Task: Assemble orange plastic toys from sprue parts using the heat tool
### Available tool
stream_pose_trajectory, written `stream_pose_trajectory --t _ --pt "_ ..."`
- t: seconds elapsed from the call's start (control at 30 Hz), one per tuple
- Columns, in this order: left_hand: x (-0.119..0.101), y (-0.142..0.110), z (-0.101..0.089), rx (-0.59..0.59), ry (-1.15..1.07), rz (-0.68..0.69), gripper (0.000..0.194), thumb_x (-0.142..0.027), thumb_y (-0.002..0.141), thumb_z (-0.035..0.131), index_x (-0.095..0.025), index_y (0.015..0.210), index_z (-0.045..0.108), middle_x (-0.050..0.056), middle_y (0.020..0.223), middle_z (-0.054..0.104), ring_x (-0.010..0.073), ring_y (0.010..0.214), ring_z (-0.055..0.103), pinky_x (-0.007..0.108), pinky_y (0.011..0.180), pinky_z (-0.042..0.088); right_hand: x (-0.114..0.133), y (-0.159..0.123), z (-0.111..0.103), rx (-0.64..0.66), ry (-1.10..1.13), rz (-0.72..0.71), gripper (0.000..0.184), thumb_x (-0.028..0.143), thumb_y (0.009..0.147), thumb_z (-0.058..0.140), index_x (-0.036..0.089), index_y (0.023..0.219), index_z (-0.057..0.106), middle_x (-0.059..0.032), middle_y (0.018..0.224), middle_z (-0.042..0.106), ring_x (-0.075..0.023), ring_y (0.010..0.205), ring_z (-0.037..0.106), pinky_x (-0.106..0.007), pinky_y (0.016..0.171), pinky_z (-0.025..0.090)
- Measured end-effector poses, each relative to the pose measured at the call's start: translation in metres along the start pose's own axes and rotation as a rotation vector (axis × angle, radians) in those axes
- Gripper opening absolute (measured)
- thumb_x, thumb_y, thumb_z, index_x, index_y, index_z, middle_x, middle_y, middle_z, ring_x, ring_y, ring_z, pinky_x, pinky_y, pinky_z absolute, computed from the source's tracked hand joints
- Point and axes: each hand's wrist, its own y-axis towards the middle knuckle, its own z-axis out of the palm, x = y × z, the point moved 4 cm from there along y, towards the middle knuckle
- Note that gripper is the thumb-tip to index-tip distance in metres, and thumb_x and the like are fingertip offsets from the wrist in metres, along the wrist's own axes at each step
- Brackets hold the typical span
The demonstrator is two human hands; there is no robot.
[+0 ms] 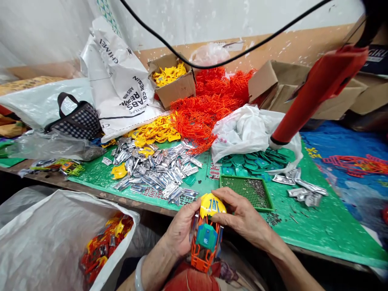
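Note:
Over my lap, my left hand (183, 228) is closed around the side of a toy car body with an orange frame (201, 263) and a green panel (206, 236) in its middle. A yellow shell piece (212, 205) with blue markings covers the far end of the frame. My right hand (242, 214) pinches this yellow piece from the right, fingers on top and thumb at its near edge. Beyond my right hand lies a green mesh tray (266, 202) with small dark screws. Silver pieces (169, 169) are heaped on the table beyond my left hand.
Yellow parts (160, 130), orange frames (197, 117) and green panels (254, 161) lie in piles behind. A red cylindrical tool (318, 93) hangs at the right. At lower left, a white sack (45, 238) holds assembled toys. Cardboard boxes (177, 93) stand along the wall.

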Motion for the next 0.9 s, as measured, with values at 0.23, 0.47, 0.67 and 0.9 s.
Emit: stream_pose_trajectory --t 0.23,0.47,0.67,0.9 --pt "-0.005 -0.007 -0.002 0.058 0.131 0.135 0.033 -0.036 0.079 0.076 -0.007 0.096 0.076 0.012 0.087 0.078 0.0214 0.075 0.073 0.028 0.071 0.057 0.013 -0.001 0.005 0.005 -0.093 0.075 0.025 0.040 0.089 0.064 0.022 0.105 0.068 -0.0020 0.093 0.059 -0.0170 0.084 0.056 -0.029 0.073 0.046" --pt "-0.005 -0.017 -0.005 0.103 0.321 0.114 0.046 -0.013 0.055 0.082 -0.011 0.100 0.077 0.006 0.077 0.075 0.0103 0.056 0.063 0.016 0.051 0.048 0.020 -0.006 0.006 0.003 -0.197 0.084 0.020 0.034 0.090 0.063 0.019 0.103 0.065 -0.0042 0.093 0.056 -0.0182 0.083 0.055 -0.032 0.073 0.046" --pt "-0.004 -0.016 -0.001 0.092 0.313 0.084 0.044 -0.011 0.052 0.079 -0.011 0.096 0.077 0.005 0.077 0.073 0.0098 0.055 0.061 0.017 0.052 0.049 0.024 -0.008 0.003 -0.025 -0.178 0.045 0.016 0.028 0.086 0.065 0.021 0.101 0.065 -0.0044 0.096 0.057 -0.0184 0.086 0.056 -0.033 0.076 0.046" --pt "-0.002 -0.013 -0.003 0.072 0.425 0.134 0.039 -0.010 0.053 0.076 -0.012 0.092 0.076 0.002 0.073 0.069 0.0079 0.054 0.056 0.016 0.050 0.043 -0.005 -0.008 0.013 -0.165 0.291 0.338 0.042 0.033 0.063 0.081 0.020 0.095 0.058 0.0001 0.085 0.062 -0.0175 0.076 0.057 -0.032 0.068 0.046"
